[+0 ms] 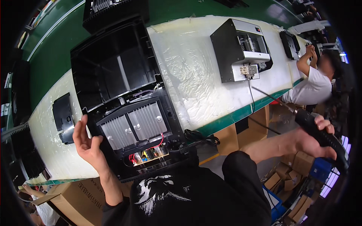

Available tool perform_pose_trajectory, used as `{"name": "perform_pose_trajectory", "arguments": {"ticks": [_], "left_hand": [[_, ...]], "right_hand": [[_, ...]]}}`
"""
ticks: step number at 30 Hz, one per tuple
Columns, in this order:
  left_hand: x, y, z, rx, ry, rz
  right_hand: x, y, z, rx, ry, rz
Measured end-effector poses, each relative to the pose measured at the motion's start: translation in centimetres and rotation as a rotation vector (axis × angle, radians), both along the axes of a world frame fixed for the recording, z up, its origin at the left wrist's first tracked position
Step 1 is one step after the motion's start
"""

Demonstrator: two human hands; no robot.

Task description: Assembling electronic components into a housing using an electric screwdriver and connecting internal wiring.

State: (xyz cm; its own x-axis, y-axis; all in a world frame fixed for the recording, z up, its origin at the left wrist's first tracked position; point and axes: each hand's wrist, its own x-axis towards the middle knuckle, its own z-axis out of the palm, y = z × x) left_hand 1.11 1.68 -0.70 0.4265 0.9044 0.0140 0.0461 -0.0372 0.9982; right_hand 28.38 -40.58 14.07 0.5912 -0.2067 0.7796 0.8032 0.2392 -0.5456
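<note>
A large black plastic housing (102, 71) lies opened out on the bench in front of me. Two finned silver heat sinks (145, 120) sit in its nearer half, above a small circuit board (152, 153) with red wires. My left hand (89, 148) is at the housing's left edge, fingers apart and holding nothing; whether it touches the edge I cannot tell. Off to the right, my right hand (311, 141) is wrapped round a black electric screwdriver (318, 130). Its long thin shaft points up and left, toward the black-and-silver benchtop machine (241, 51).
A black panel (64, 116) lies left of the housing on the plastic-covered bench (188, 75). More black housings (113, 13) stand beyond. A black cable coil (201, 137) hangs at the front edge. Cardboard boxes (81, 199) stand below. Another person (311, 84) works at far right.
</note>
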Motion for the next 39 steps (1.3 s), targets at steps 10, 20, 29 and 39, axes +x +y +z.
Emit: {"name": "perform_pose_trajectory", "arguments": {"ticks": [10, 20, 29, 39], "left_hand": [[0.1, -2.6, -0.6, 0.176, -0.027, -0.027], [-0.4, -2.6, -1.1, 0.121, -0.017, -0.038], [-0.4, -2.7, -0.8, 0.138, 0.058, 0.001], [-0.2, -2.3, -1.1, 0.138, 0.018, -0.037]], "right_hand": [[2.8, 4.8, -2.5, -0.115, -0.131, 0.103], [2.7, 2.8, -2.3, -0.262, -0.040, 0.352], [2.2, 3.4, 0.1, -0.352, -0.199, 0.302], [7.7, 4.2, -0.6, -0.362, 0.155, 0.509]]}}
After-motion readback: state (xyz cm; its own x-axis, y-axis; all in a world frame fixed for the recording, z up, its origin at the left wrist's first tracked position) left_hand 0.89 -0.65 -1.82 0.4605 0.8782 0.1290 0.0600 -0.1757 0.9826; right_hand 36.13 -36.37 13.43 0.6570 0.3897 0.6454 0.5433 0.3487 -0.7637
